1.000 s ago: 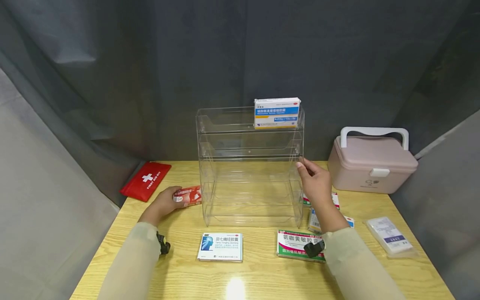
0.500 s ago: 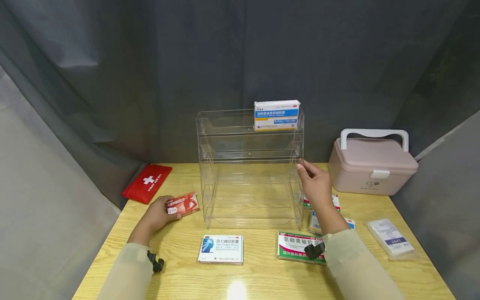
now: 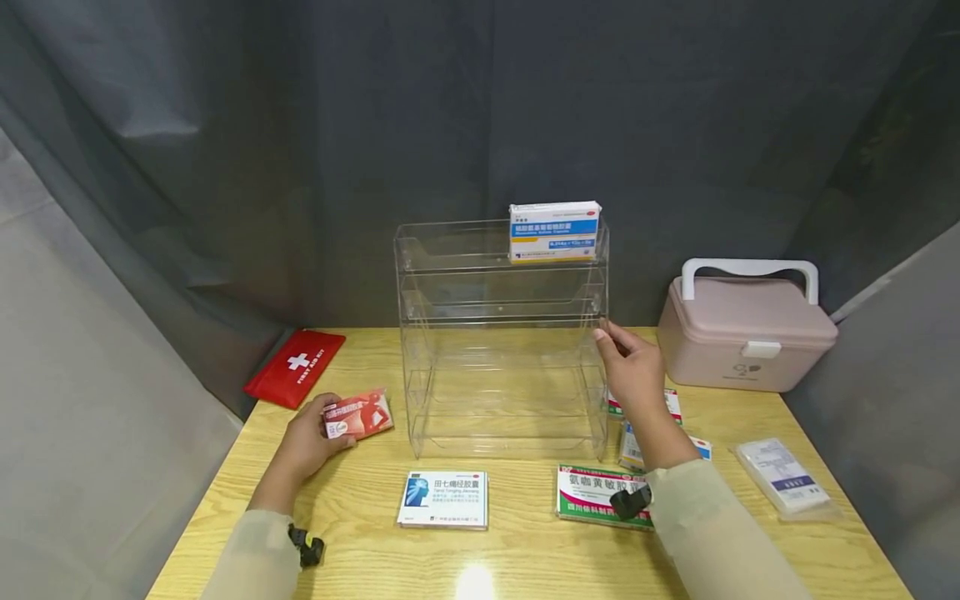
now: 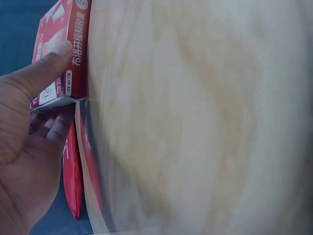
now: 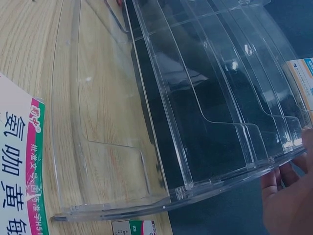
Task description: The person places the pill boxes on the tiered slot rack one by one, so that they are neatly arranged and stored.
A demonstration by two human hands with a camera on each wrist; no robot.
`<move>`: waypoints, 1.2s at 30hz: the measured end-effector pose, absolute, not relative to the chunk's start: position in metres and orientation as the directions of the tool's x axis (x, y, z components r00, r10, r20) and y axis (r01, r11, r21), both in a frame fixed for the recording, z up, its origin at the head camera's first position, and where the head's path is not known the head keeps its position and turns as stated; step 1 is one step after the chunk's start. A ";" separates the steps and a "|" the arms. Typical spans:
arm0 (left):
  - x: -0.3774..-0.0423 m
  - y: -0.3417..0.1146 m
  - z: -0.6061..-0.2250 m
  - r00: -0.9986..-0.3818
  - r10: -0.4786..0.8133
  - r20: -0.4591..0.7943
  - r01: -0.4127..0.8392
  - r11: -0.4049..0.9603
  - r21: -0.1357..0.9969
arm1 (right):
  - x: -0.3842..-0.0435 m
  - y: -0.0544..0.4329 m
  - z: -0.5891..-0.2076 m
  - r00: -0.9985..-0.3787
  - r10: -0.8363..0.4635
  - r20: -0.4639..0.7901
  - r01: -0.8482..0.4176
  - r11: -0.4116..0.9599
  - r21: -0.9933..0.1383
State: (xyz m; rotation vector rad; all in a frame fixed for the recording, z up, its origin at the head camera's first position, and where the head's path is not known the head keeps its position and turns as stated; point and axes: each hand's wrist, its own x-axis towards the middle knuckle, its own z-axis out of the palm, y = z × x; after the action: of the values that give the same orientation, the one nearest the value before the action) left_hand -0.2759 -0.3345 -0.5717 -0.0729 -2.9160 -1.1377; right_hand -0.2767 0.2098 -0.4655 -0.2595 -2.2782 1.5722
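Note:
A red medicine box (image 3: 358, 415) is pinched between the thumb and fingers of my left hand (image 3: 306, 437), left of the clear tiered rack (image 3: 498, 446). The left wrist view shows the thumb on the red box's (image 4: 78, 49) side. My right hand (image 3: 636, 367) grips the rack's right side edge with thumb and fingers; in the right wrist view the fingers (image 5: 288, 178) are partly cut off. On the rack's top tier, at the right, stands a white and blue medicine box (image 3: 553, 233).
A white and teal box (image 3: 444, 500) and a green and white box (image 3: 600, 496) lie in front. More boxes (image 3: 632, 446) are partly hidden by the right arm. A red first aid pouch (image 3: 296, 368), pink case (image 3: 746, 333) and plastic-wrapped packet (image 3: 783, 479) lie around.
My left hand has drawn the red medicine box leftward and toward me, away from the rack's left side. My right hand keeps its grip on the rack. The view has tilted slightly.

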 end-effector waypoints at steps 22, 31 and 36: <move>-0.258 -0.345 -0.555 -0.996 -0.049 0.075 0.024 0.663 0.748 | -0.275 0.209 -0.466 -0.921 0.350 0.173 -0.038 0.361 -0.932; -0.254 -0.348 -0.545 -0.992 -0.083 0.093 0.027 0.581 0.814 | -0.274 0.209 -0.467 -0.917 0.350 0.190 -0.050 0.373 -0.927; -0.255 -0.344 -0.523 -0.986 -0.109 0.125 0.044 0.557 0.829 | -0.274 0.209 -0.466 -0.917 0.350 0.190 -0.047 0.378 -0.925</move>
State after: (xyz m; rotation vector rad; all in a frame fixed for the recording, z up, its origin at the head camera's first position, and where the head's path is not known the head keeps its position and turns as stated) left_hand -0.2554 -0.3435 -0.5229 0.0559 -2.6261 -1.4047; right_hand -0.2740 0.2089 -0.4664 -0.2640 -2.2889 1.5533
